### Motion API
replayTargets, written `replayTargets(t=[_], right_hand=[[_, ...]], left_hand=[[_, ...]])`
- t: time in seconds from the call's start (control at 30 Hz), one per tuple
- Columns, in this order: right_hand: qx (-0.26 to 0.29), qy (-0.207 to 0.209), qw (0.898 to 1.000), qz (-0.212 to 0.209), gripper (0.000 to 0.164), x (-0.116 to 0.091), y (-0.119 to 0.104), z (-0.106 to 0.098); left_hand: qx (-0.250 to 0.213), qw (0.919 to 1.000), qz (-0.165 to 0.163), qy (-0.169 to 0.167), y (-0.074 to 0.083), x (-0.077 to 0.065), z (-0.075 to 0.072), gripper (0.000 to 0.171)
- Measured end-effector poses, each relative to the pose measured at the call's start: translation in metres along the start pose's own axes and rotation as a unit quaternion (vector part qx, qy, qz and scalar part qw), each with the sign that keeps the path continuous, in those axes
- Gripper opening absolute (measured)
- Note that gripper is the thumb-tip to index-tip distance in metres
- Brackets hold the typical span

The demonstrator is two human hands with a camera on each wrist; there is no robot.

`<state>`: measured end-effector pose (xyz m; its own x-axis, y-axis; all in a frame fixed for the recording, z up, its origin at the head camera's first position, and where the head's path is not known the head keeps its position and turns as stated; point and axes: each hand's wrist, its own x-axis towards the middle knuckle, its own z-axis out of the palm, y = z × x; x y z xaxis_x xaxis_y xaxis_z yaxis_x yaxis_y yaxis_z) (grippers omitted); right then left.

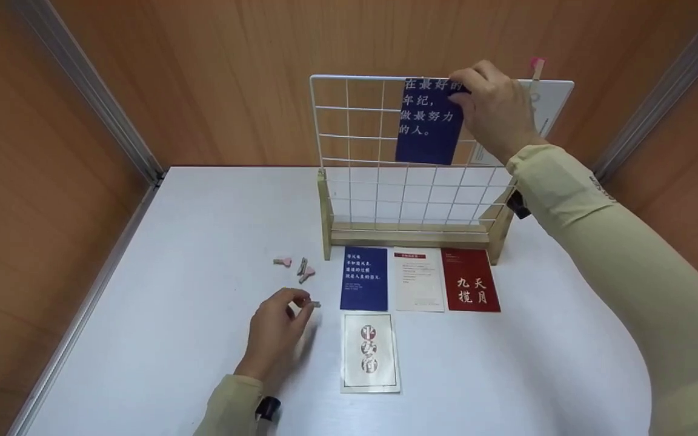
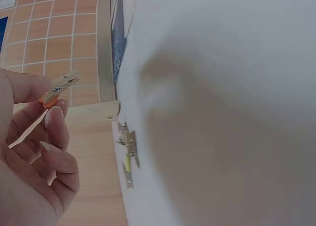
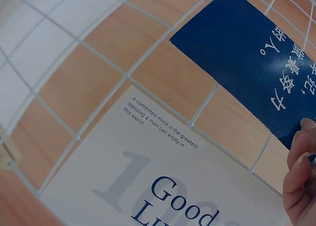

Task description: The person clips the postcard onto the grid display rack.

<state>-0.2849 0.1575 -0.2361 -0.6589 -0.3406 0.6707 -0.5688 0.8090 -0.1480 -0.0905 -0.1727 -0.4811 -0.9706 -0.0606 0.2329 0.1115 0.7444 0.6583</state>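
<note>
With my right hand [image 1: 494,103] I pinch the upper right edge of a dark blue card [image 1: 428,142], which lies flat against the top of a white wire grid [image 1: 361,138]. White Chinese characters cover the card's upper part; the right wrist view shows the same blue card [image 3: 232,43]. My left hand [image 1: 276,330] is low over the table and pinches a small wooden clothespin [image 2: 61,87] with an orange-red piece at its end. Several other clothespins [image 1: 303,266] lie just beyond that hand.
A white card [image 3: 163,176] hangs at the grid's right, under a pink-ended clothespin [image 1: 537,69]. Before the wooden base [image 1: 409,235] lie a blue card [image 1: 364,297], a white card [image 1: 418,290] and a red card [image 1: 470,272]. Nearer lies a cream card [image 1: 352,354].
</note>
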Motion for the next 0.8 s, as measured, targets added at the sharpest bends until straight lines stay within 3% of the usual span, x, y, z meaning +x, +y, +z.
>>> replayTargets(t=[0.17, 0.4, 0.8], right_hand=[[-0.002, 0.011, 1.000, -0.004, 0.022, 0.000, 0.001, 0.002], [-0.012, 0.004, 1.000, 0.004, 0.022, -0.001, 0.003, 0.006], [-0.012, -0.002, 0.999, 0.032, 0.019, -0.003, 0.001, 0.009]], left_hand=[[0.015, 0.9982, 0.055, 0.021, 0.014, 0.020, -0.009, 0.014], [0.027, 0.9931, 0.106, 0.042, 0.040, 0.047, -0.023, 0.009], [0.034, 0.9759, 0.208, 0.058, 0.089, 0.087, -0.046, 0.009]])
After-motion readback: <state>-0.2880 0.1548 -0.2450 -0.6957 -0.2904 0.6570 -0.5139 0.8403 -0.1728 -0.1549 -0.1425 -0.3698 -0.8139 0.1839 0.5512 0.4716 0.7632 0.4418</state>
